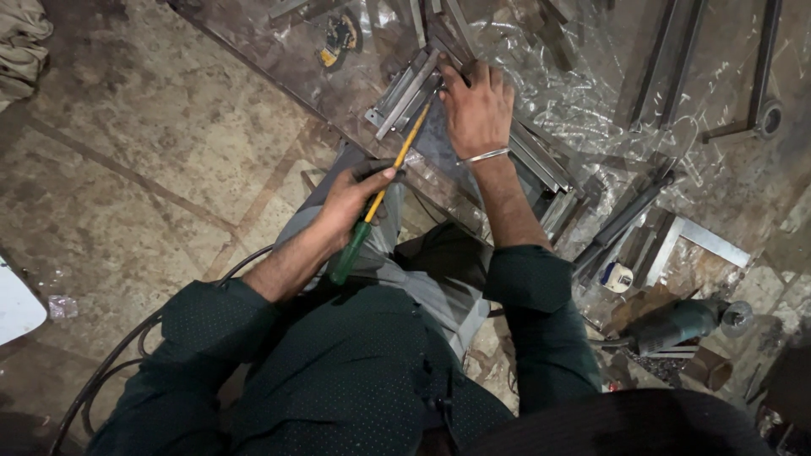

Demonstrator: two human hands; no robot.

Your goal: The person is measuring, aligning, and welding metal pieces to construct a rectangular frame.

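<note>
A: What is held?
B: At centre frame, the left hand (351, 198) grips a screwdriver (380, 196) with a green handle and yellow shaft, its tip on grey metal channels (405, 93). The right hand (477, 110) presses flat on them.

A: And around?
B: A small white roll of tape (617, 276) sits lower right; a stained stone floor (152, 152) fills the left.

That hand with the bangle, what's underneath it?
The right hand presses flat on grey metal channel strips and a dark sheet. What lies directly beneath the palm is covered.
</note>
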